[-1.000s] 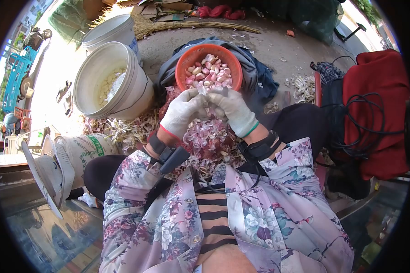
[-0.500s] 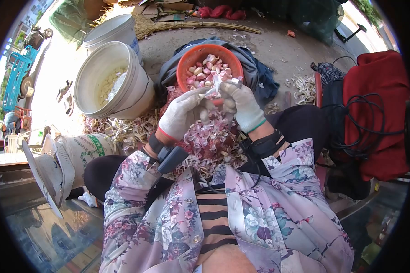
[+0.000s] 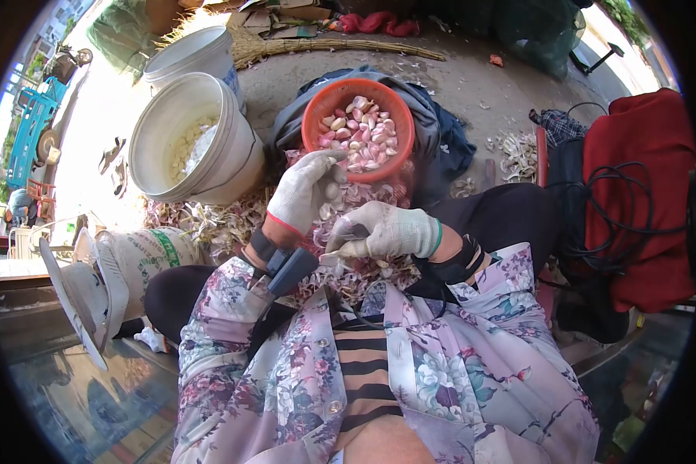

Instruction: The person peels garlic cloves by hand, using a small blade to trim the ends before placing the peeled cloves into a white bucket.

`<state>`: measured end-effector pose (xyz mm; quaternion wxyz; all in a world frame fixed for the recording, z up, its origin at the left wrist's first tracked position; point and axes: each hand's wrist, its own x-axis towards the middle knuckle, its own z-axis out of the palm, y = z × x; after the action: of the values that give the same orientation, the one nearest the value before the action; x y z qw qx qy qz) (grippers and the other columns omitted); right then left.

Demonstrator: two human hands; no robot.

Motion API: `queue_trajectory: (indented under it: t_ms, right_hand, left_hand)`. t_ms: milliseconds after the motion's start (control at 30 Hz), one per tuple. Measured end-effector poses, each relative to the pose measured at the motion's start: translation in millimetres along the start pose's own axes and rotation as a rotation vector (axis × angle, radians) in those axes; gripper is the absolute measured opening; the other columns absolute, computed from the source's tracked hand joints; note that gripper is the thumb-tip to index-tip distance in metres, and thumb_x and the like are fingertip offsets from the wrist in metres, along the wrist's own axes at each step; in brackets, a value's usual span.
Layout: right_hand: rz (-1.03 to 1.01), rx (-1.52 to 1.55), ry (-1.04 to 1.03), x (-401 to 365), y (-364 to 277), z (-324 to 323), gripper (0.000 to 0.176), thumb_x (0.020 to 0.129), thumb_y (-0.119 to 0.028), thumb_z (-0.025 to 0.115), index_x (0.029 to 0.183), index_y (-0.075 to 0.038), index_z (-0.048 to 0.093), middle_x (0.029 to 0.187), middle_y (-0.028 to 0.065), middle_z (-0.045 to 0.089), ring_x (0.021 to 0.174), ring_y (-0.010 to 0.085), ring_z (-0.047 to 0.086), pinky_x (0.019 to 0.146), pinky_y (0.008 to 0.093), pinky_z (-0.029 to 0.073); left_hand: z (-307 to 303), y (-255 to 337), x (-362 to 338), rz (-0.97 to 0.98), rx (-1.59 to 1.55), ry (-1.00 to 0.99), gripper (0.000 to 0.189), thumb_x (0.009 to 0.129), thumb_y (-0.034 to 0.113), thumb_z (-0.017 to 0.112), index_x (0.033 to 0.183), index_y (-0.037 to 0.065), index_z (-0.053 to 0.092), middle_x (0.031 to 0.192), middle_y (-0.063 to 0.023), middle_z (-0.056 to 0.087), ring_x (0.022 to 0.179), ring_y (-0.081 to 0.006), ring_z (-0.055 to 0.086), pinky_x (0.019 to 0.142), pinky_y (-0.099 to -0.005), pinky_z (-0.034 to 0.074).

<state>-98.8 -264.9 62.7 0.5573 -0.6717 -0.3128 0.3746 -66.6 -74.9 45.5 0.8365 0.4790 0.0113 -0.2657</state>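
Note:
Both my hands wear white knit gloves. My left hand [image 3: 308, 189] hovers beside the near left rim of an orange bowl [image 3: 311, 116], its fingers curled inward. Pink-skinned garlic cloves [image 3: 361, 131] fill much of that bowl. Nearer my body, my right hand [image 3: 387, 232] is over a heap of garlic skins [image 3: 371, 267], thumb and fingers drawn together. A small pale piece [image 3: 329, 260] shows at its fingertips; I cannot tell whether it is a clove or skin. Loose pinkish skins lie under and between both hands.
Left of the bowl stands a white bucket [image 3: 236, 147] with peeled cloves [image 3: 197, 147] inside, another bucket [image 3: 189, 58] behind it. A white printed sack [image 3: 155, 251] and a hat [image 3: 73, 294] are at left. Red cloth [image 3: 634, 139] with a black cable [image 3: 634, 201] lies right.
My hands were together in front of the bowl, holding a pale piece between them. Now they are apart: the right has come down toward my body, the left stays near the bowl.

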Motion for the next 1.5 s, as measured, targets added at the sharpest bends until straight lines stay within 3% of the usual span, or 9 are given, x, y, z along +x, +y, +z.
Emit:
queue_trajectory:
  t_ms: [67,233,367,400,500,633,833,1000,1500]
  right_hand:
    - [-0.071,-0.212,0.066,0,17,3,0.026,0.085,-0.02,0.069,0.107,-0.006,0.067,0.092,0.0136,0.07,0.085,0.0233,0.069,0.077,0.0349,0.052]
    - [0.156,-0.728,0.162,-4,35,-1,0.027,0.082,-0.032,0.065,0.097,-0.011,0.068,0.089,0.0144,0.069,0.09,0.0319,0.066,0.08,0.0415,0.051]
    - [0.2,-0.763,0.222,-7,37,-2,0.027,0.082,-0.034,0.066,0.098,-0.013,0.067,0.09,0.0133,0.069,0.091,0.031,0.066,0.081,0.0417,0.051]
    - [0.21,-0.771,0.243,-7,36,-5,0.027,0.082,-0.034,0.066,0.099,-0.013,0.067,0.091,0.0132,0.069,0.092,0.0308,0.066,0.081,0.0417,0.051]
    - [0.287,-0.802,0.396,-7,39,-13,0.027,0.082,-0.035,0.066,0.099,-0.014,0.067,0.093,0.012,0.07,0.093,0.0304,0.066,0.082,0.0416,0.051]
    - [0.372,-0.769,0.548,1,50,-42,0.022,0.081,-0.031,0.067,0.096,-0.016,0.068,0.094,0.0089,0.07,0.095,0.0287,0.066,0.083,0.0397,0.052]
    - [0.543,-1.281,0.701,31,100,-110,0.021,0.084,-0.03,0.063,0.103,-0.019,0.064,0.097,0.0006,0.066,0.095,0.02,0.064,0.084,0.0333,0.051]
    - [0.653,-1.324,0.529,51,97,-124,0.025,0.089,-0.015,0.05,0.11,-0.015,0.064,0.108,0.0114,0.066,0.095,0.0299,0.068,0.074,0.0447,0.056]
    - [0.563,-1.121,0.599,84,128,-130,0.027,0.086,-0.024,0.055,0.111,-0.018,0.065,0.111,0.013,0.066,0.102,0.0309,0.065,0.086,0.0433,0.052]
  left_hand:
    - [-10,13,3,0.075,0.014,0.091,0.032,0.102,0.02,0.042,0.122,-0.002,0.055,0.086,-0.0036,0.06,0.066,-0.0101,0.052,0.062,-0.0271,0.045]
    - [-99,92,4,0.386,-0.068,0.447,0.032,0.099,0.027,0.052,0.118,0.001,0.05,0.101,-0.0127,0.062,0.074,-0.0149,0.056,0.066,-0.0302,0.05]
    - [-182,138,0,0.244,-0.547,0.804,0.055,0.094,0.031,0.061,0.135,0.003,0.036,0.12,-0.0208,0.057,0.094,-0.0207,0.059,0.082,-0.0386,0.055]
    - [-184,140,-1,0.222,-0.557,0.886,0.049,0.096,0.028,0.057,0.134,0.001,0.04,0.117,-0.0187,0.06,0.093,-0.021,0.061,0.081,-0.0399,0.056]
    - [-197,117,0,0.171,-0.451,0.616,0.042,0.098,0.025,0.054,0.129,-0.001,0.047,0.114,-0.0168,0.062,0.085,-0.0212,0.063,0.08,-0.0393,0.056]
    - [-122,81,12,0.059,-0.344,0.292,0.033,0.098,0.02,0.051,0.121,-0.003,0.054,0.106,-0.0128,0.064,0.082,-0.0194,0.061,0.077,-0.0344,0.055]
    - [-41,69,25,-0.051,-0.301,0.069,0.028,0.099,0.022,0.052,0.117,0.0,0.055,0.096,-0.0074,0.064,0.077,-0.0157,0.059,0.073,-0.0314,0.052]
    - [-35,74,31,-0.062,-0.319,0.002,0.03,0.1,0.023,0.05,0.119,0.0,0.053,0.096,-0.0078,0.065,0.078,-0.016,0.059,0.076,-0.0313,0.052]
    - [-40,77,20,-0.027,-0.309,0.073,0.029,0.1,0.023,0.05,0.117,0.0,0.054,0.092,-0.0072,0.064,0.073,-0.0147,0.059,0.072,-0.0302,0.051]
